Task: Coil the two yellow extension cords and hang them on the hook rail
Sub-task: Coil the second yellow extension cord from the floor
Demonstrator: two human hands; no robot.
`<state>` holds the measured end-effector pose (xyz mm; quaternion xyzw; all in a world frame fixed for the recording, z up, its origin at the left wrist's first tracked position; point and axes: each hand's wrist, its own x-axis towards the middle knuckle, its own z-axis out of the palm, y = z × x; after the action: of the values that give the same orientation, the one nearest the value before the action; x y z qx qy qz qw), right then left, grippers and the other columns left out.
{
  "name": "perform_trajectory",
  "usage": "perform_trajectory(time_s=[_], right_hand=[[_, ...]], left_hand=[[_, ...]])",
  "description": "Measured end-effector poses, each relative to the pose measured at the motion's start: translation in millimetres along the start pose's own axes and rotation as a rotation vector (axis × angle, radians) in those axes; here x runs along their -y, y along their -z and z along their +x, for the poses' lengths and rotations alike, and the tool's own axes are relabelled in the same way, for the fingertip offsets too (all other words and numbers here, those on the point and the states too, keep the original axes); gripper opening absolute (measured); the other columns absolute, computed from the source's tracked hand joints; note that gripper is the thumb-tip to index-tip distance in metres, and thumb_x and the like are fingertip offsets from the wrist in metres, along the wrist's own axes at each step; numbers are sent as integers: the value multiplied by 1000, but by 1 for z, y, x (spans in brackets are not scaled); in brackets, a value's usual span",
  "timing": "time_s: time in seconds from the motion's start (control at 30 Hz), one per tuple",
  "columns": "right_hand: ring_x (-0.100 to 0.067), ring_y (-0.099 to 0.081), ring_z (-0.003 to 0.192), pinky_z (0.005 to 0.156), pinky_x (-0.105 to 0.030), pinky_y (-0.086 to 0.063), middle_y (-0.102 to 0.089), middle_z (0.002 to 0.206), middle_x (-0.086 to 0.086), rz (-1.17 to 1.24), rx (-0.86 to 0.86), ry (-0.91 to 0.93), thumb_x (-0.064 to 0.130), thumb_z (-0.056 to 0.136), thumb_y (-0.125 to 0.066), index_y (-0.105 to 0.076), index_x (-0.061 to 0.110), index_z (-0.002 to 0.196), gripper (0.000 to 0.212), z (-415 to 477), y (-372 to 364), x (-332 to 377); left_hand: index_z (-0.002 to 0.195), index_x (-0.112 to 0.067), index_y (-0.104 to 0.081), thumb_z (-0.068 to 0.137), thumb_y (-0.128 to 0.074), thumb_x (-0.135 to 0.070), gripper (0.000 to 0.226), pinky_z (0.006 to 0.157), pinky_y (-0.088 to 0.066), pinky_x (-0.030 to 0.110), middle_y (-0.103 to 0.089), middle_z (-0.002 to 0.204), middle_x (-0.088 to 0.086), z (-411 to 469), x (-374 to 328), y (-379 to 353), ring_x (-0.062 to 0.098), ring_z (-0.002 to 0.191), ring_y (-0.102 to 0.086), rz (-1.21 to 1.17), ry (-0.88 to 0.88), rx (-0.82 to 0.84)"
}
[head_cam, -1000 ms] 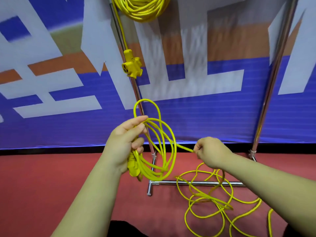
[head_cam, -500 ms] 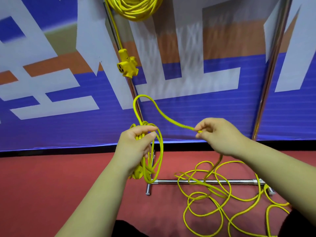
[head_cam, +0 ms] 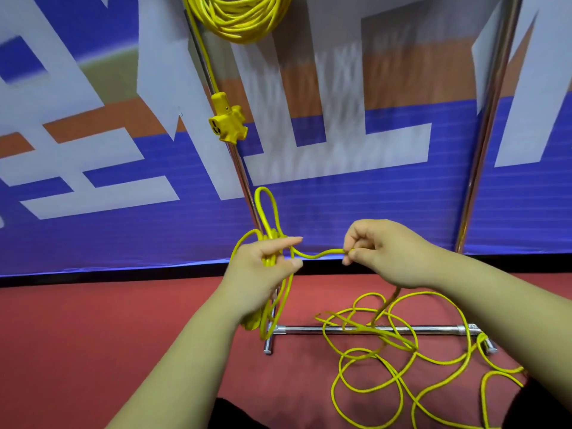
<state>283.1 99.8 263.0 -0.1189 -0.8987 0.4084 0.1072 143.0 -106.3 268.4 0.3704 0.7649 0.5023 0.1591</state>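
My left hand (head_cam: 266, 267) holds several loops of a thin yellow extension cord (head_cam: 269, 218), with one loop sticking up above the fingers and the rest hanging below the palm. My right hand (head_cam: 380, 252) pinches the same cord a short way to the right. From that pinch the cord drops to a loose tangle (head_cam: 387, 357) on the red floor. A second yellow cord, coiled (head_cam: 241, 17), hangs at the top of the frame, and its yellow multi-outlet socket (head_cam: 227, 122) dangles beside the left chrome pole (head_cam: 244, 181). The hook rail itself is out of view.
A chrome rack stands ahead, with a right pole (head_cam: 483, 150) and a floor bar (head_cam: 371, 329) that the loose cord crosses. Behind it hangs a blue, white and orange banner (head_cam: 93, 150). The red floor (head_cam: 93, 335) lies below.
My right hand rose from low at the right and came in toward my left hand, bringing a length of cord with it. The loop above my left hand has narrowed.
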Motion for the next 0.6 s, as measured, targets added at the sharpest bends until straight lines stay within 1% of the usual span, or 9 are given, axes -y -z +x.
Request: perform_trajectory(time_s=[0.07,0.13,0.2,0.27,0.37,0.4,0.5,0.53,0.6], right_hand=[[4,-56,62,62,-15,-41,-77,88,7,105,70,61,5,94,-60,-58,17,90,13,-6,0,10],[-8,-56,66,63,-24,-41,-78,91,2,231,113,101,4,95,-60,-54,14,90,13,-9,0,15],[-21,-50,69,63,-35,-39,-77,92,-5,331,123,115,2,96,-59,-49,12,88,16,-9,2,15],[-24,-51,70,64,-38,-41,-76,90,-10,387,145,124,0,96,-59,-45,12,89,19,-10,3,15],[-19,-64,78,74,-31,-49,-74,87,-11,427,205,122,-2,96,-59,-42,10,90,21,-11,4,10],[-18,-66,82,78,-32,-49,-73,86,-12,437,227,112,-1,96,-60,-42,9,91,21,-11,4,6],[-22,-67,93,86,-51,-45,-73,89,-12,464,263,76,12,91,-65,-41,11,89,25,-9,1,-8],[-23,-66,96,90,-55,-45,-74,92,-11,460,271,66,16,89,-65,-41,12,89,25,-8,-2,-13],[-21,-67,100,99,-52,-45,-75,97,-9,447,278,47,14,91,-64,-42,12,90,22,-5,-11,-21]], left_hand=[[123,-38,-69,91,-73,-18,38,50,-39,28,-41,64,5,0,1,-6,16,50,-37,65,-14,97],[125,-41,-68,93,-70,-21,37,50,-36,25,-39,61,5,0,1,-13,16,50,-36,105,-14,168],[121,-34,-70,97,-65,-22,28,46,-37,24,-39,55,1,-1,-1,-18,16,46,-37,104,-10,215],[110,-27,-73,99,-62,-22,16,46,-39,26,-40,53,-1,0,-2,-20,17,45,-38,58,-1,224],[95,-22,-72,100,-59,-19,15,46,-39,27,-42,57,6,1,-7,-17,19,46,-38,21,-24,164],[93,-22,-71,101,-58,-18,16,45,-39,27,-42,59,9,2,-8,-14,19,46,-39,10,-39,125],[93,-21,-69,101,-56,-16,17,46,-42,28,-40,58,10,4,-13,0,15,43,-37,-32,-66,-18],[92,-21,-69,102,-55,-16,17,47,-42,29,-38,56,8,5,-14,5,15,42,-37,-44,-71,-67],[93,-21,-69,102,-55,-18,17,48,-43,29,-39,50,6,6,-13,13,17,42,-39,-61,-71,-172]])
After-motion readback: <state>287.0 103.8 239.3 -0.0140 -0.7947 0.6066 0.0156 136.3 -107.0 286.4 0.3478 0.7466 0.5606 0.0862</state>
